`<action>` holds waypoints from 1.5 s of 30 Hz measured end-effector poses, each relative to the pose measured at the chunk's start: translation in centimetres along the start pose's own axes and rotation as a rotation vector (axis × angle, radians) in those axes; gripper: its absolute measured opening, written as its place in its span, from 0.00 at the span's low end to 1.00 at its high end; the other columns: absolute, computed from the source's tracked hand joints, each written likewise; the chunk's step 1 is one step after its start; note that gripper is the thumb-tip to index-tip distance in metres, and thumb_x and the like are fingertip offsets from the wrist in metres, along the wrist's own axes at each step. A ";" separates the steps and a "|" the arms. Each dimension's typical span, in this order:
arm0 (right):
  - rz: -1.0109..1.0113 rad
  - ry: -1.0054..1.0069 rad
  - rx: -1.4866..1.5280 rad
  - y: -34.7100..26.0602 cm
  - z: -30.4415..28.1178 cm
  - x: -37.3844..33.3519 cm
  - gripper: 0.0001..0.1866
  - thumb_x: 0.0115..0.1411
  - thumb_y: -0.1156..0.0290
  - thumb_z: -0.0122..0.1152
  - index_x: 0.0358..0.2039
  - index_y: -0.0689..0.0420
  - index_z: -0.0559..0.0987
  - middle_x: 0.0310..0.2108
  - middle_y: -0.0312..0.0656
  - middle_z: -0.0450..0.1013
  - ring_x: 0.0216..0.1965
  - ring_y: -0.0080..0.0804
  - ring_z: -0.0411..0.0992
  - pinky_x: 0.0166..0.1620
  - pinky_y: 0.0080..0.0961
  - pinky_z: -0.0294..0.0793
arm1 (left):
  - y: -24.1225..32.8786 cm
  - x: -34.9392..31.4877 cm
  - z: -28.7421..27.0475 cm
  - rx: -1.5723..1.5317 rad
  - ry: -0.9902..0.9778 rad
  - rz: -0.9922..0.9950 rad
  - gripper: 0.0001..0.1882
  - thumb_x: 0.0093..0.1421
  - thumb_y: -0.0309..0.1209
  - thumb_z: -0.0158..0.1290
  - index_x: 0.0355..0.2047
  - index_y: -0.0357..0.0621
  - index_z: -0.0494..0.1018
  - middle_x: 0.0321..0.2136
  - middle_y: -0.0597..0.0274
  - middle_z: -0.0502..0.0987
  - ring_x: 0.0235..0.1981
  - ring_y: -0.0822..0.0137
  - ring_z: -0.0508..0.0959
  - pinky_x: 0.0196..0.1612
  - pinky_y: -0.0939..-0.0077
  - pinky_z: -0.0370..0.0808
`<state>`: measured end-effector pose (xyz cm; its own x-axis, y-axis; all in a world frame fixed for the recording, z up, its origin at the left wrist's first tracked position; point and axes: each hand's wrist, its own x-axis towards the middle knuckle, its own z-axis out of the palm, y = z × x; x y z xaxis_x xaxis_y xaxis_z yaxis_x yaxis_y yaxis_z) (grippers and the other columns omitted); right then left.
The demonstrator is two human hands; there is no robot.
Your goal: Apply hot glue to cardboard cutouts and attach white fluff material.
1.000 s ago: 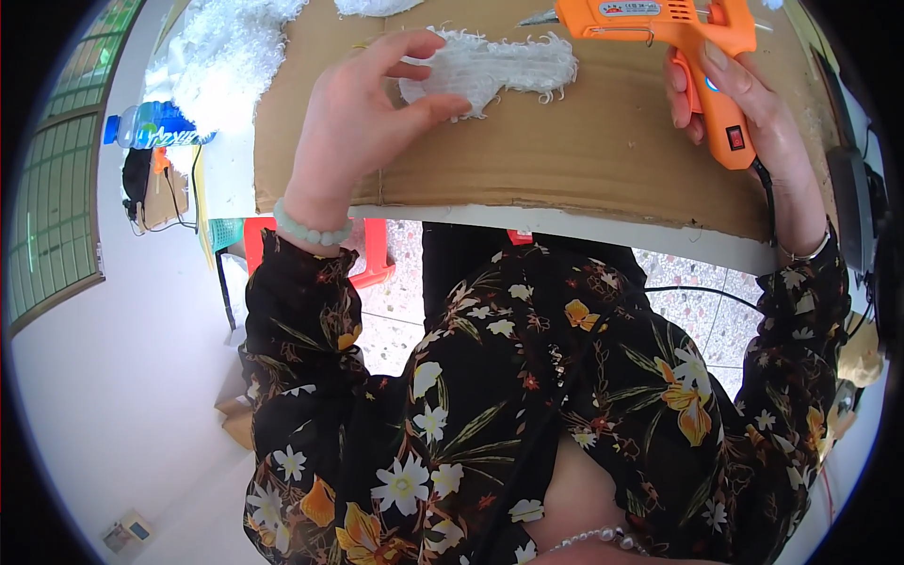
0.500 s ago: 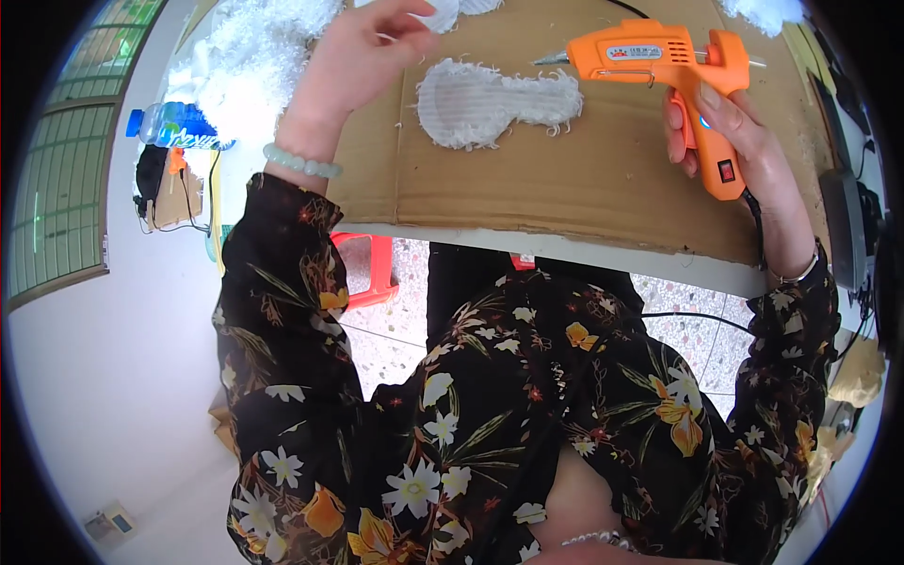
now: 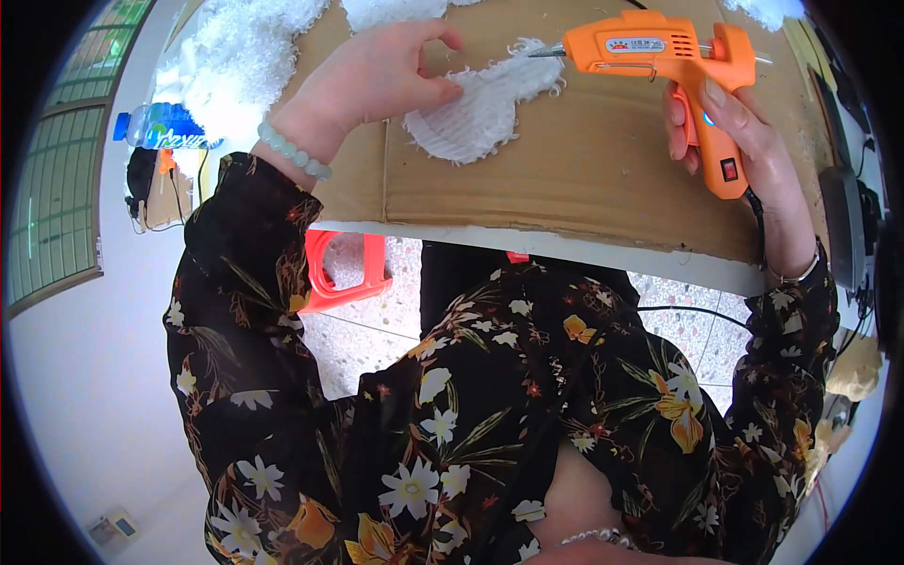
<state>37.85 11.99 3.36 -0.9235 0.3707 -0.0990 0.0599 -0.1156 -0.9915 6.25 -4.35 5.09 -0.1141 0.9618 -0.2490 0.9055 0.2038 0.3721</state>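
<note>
Right hand grasps orange glue gun, small-print label on its side, nozzle over fuzzy white piece lying on cardboard. Left hand: thumb and fingers parted at piece's edge, contact unclear. Blue-capped bottle, far left, bears large pale lettering.

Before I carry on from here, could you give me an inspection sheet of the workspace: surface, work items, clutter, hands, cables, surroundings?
Surface: brown cardboard on a white table.
Work items: fluffy white piece on the cardboard; orange glue gun with its nozzle at the piece's narrower end, contact unclear.
Clutter: white fluffy pile and blue-capped bottle at left; more white material at the top.
Left hand: thumb and index finger apart, at the piece's wider end.
Right hand: wrapped around the gun's handle.
Cables: black cable from the handle's base; black cord below the table edge.
Surroundings: red stool, speckled floor, window at left.
</note>
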 end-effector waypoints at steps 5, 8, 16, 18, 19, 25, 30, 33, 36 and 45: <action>0.012 -0.036 -0.034 0.2 0.2 0.4 0.24 0.71 0.48 0.54 0.43 0.60 0.76 0.32 0.40 0.75 0.31 0.24 0.74 0.32 0.21 0.72 | -4.0 -1.2 1.4 -0.282 0.048 -0.053 0.23 0.61 0.28 0.62 0.56 0.46 0.73 0.23 0.70 0.74 0.26 0.80 0.72 0.30 0.80 0.68; 0.035 0.009 -0.053 0.1 0.2 0.3 0.24 0.71 0.48 0.54 0.43 0.61 0.76 0.30 0.41 0.75 0.31 0.24 0.74 0.32 0.21 0.72 | -4.3 -1.1 1.5 -0.382 0.052 -0.017 0.19 0.62 0.29 0.62 0.53 0.44 0.76 0.25 0.70 0.77 0.28 0.80 0.73 0.32 0.81 0.70; 0.056 -0.004 -0.059 0.4 0.4 0.6 0.24 0.70 0.48 0.54 0.44 0.61 0.76 0.30 0.42 0.76 0.31 0.25 0.74 0.33 0.22 0.72 | -5.1 -0.5 1.2 -0.193 0.069 0.044 0.09 0.63 0.32 0.63 0.39 0.40 0.82 0.30 0.68 0.80 0.32 0.78 0.76 0.38 0.81 0.73; 0.007 0.068 -0.087 0.1 2.1 0.4 0.23 0.72 0.48 0.50 0.44 0.59 0.73 0.36 0.39 0.72 0.33 0.25 0.74 0.32 0.20 0.71 | -5.8 0.1 1.4 -0.212 0.007 -0.014 0.10 0.63 0.33 0.63 0.39 0.39 0.82 0.30 0.68 0.80 0.33 0.78 0.76 0.39 0.80 0.73; 0.007 0.064 -0.095 -0.1 2.0 0.6 0.23 0.72 0.48 0.50 0.44 0.59 0.73 0.36 0.39 0.72 0.33 0.25 0.74 0.32 0.20 0.71 | -5.9 0.4 1.4 -0.231 0.040 0.033 0.11 0.63 0.33 0.62 0.40 0.38 0.82 0.30 0.68 0.80 0.33 0.77 0.76 0.39 0.79 0.73; 0.038 -0.119 -0.218 -1.4 2.8 2.1 0.23 0.72 0.49 0.51 0.47 0.60 0.73 0.38 0.39 0.72 0.35 0.26 0.74 0.35 0.23 0.73 | -4.9 -0.9 0.7 -0.323 0.214 0.042 0.17 0.63 0.31 0.61 0.51 0.42 0.76 0.37 0.62 0.82 0.39 0.66 0.79 0.48 0.74 0.73; 0.014 -0.142 -0.399 -1.8 4.1 2.6 0.22 0.70 0.50 0.54 0.46 0.59 0.75 0.33 0.39 0.74 0.35 0.25 0.73 0.38 0.25 0.73 | -3.1 -3.8 3.7 -0.295 0.471 0.189 0.13 0.55 0.34 0.63 0.38 0.40 0.81 0.25 0.57 0.80 0.28 0.58 0.81 0.35 0.65 0.77; 0.095 -0.131 -0.474 -2.2 4.6 3.1 0.19 0.71 0.53 0.56 0.46 0.59 0.75 0.33 0.38 0.75 0.35 0.24 0.72 0.40 0.25 0.73 | -1.3 -4.0 4.3 -0.263 0.493 0.062 0.10 0.56 0.32 0.61 0.33 0.39 0.82 0.28 0.55 0.80 0.29 0.56 0.81 0.37 0.67 0.78; 0.128 -0.133 -0.517 -2.4 5.2 3.4 0.17 0.72 0.55 0.56 0.46 0.58 0.75 0.33 0.37 0.74 0.35 0.23 0.71 0.41 0.24 0.72 | -1.0 -3.8 4.7 -0.353 0.493 0.031 0.07 0.62 0.27 0.59 0.37 0.34 0.79 0.32 0.65 0.78 0.30 0.74 0.78 0.35 0.78 0.74; 0.144 -0.149 -0.605 -2.0 5.4 4.6 0.17 0.72 0.55 0.56 0.46 0.57 0.74 0.34 0.35 0.75 0.36 0.22 0.71 0.42 0.22 0.72 | -1.3 -3.9 5.0 -0.412 0.544 0.006 0.08 0.62 0.27 0.59 0.36 0.33 0.79 0.30 0.64 0.78 0.30 0.74 0.78 0.35 0.78 0.75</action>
<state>31.42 8.96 5.33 -0.9302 0.2535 -0.2655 0.3510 0.4021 -0.8457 7.58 -9.23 1.15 -0.3963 0.8964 0.1987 0.6896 0.1477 0.7089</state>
